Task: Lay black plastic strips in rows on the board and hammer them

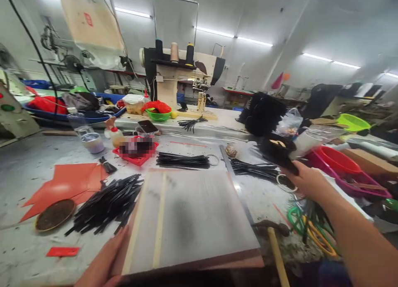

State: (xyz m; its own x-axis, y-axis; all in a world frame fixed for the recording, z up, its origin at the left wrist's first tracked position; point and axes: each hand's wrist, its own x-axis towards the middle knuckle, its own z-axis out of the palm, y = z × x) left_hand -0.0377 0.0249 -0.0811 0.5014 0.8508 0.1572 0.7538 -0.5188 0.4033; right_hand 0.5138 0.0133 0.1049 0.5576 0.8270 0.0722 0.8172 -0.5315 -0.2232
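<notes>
One pale board on desk, left hand nearer, at its left edge, grip unclear; right hand, off its right side, grasping blurred black item, long axis slanting forward-left.

Worktable, pale, spotted. Lower centre: board. Left: orange sheets, loose black strips. Lower left: red piece. Centre: black strip bundle. Lower right: hammer.
</notes>
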